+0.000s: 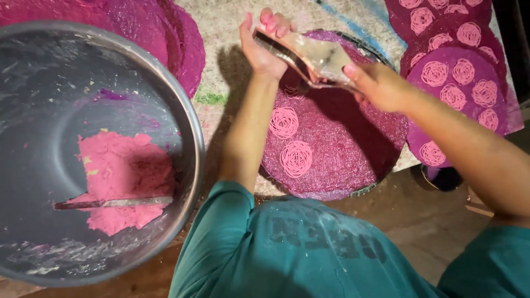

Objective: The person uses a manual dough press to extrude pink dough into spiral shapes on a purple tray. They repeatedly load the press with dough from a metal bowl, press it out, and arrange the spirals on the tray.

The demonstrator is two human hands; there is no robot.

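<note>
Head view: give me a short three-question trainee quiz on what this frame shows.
1. True or false: both hands grip the metal press over the round purple tray.
2. How many pink coils lie fully in view on that tray? A) two B) five
3. What rests on the pink dough in the steel bowl?

Key:
1. True: left hand and right hand hold it.
2. A.
3. A knife.
</note>
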